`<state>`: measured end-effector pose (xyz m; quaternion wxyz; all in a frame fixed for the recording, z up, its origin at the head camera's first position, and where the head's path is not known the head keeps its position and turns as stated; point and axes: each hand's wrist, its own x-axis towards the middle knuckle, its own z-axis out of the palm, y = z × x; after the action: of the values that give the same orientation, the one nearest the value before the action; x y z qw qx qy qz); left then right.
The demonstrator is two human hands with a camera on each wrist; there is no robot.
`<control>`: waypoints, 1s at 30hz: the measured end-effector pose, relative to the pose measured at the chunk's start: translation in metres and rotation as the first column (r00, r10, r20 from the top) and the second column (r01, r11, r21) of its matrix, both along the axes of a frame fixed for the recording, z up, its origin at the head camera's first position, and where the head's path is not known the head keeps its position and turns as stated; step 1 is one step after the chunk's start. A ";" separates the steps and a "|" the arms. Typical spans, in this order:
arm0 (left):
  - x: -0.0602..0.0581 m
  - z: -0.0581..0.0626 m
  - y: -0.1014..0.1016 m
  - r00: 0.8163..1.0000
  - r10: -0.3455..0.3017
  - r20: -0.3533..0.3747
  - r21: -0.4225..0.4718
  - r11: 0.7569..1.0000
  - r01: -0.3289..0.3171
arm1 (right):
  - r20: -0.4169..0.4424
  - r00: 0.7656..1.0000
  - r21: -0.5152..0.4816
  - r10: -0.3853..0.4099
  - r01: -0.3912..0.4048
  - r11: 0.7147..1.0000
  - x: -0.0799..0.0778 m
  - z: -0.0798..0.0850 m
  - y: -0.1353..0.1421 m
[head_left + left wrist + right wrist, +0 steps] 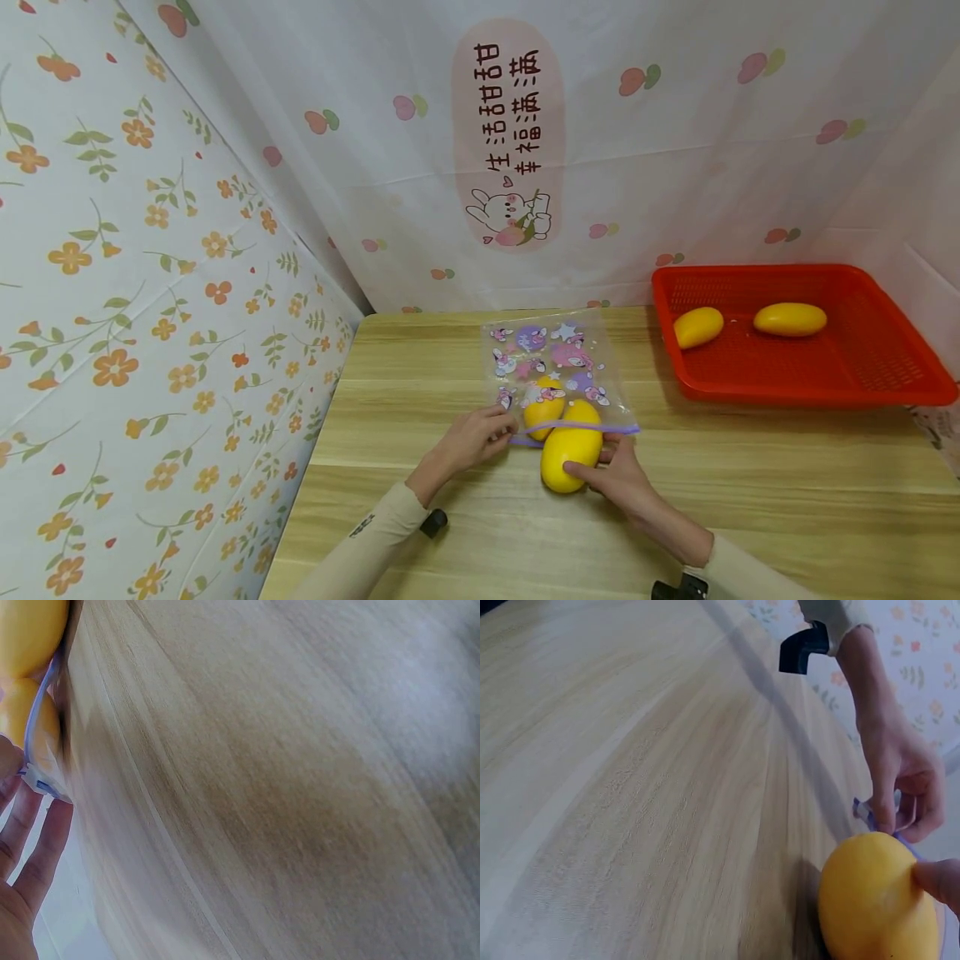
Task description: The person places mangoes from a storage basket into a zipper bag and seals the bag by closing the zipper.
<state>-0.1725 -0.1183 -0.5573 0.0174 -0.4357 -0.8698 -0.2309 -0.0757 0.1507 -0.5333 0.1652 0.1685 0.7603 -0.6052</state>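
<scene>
A clear zip bag [551, 358] with cartoon prints and a purple zip strip lies on the table, its mouth toward me. Inside, near the mouth, sits a yellow mango [542, 415]. My left hand [474, 437] pinches the left corner of the mouth between thumb and fingers; the left wrist view shows the zip's end tab [45, 784] there. With thumb on top and fingers at its right side, my right hand [622, 477] grips another mango [568, 461] at the opening. More yellow shows just past the zip ahead of it. In the right wrist view, the gripped mango [874, 900] hides part of the mouth.
A red plastic basket [795, 379] stands at the back right, holding a mango [790, 320] near its middle and another mango [699, 327] against its left wall. Behind the wooden table [420, 367] hangs a printed curtain [360, 208]; floral cloth [187, 333] covers the left side.
</scene>
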 end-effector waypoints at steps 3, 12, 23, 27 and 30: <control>0.000 0.000 0.000 1.000 -0.003 -0.002 -0.001 1.000 0.003 | -0.012 1.000 0.036 0.004 -0.003 0.999 -0.002 -0.001 -0.003; 0.000 0.000 0.000 1.000 -0.022 0.019 0.024 0.999 0.022 | -0.080 0.997 0.044 -0.015 0.019 0.999 0.000 -0.001 -0.005; 0.000 0.000 0.000 1.000 -0.012 0.023 0.014 1.000 0.012 | -0.076 0.997 0.046 -0.026 0.030 0.999 0.000 -0.001 -0.002; 0.000 0.001 -0.001 1.000 -0.014 0.026 0.013 1.000 0.013 | -0.087 0.996 0.046 -0.032 0.036 0.998 0.002 -0.001 -0.001; 0.000 0.002 -0.001 1.000 -0.017 0.021 0.016 1.000 0.017 | -0.093 0.995 0.023 -0.035 0.038 0.999 0.005 0.000 0.000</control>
<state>-0.1723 -0.1191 -0.5556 0.0093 -0.4405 -0.8644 -0.2424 -0.0707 0.1511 -0.5332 0.1168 0.1562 0.7713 -0.6058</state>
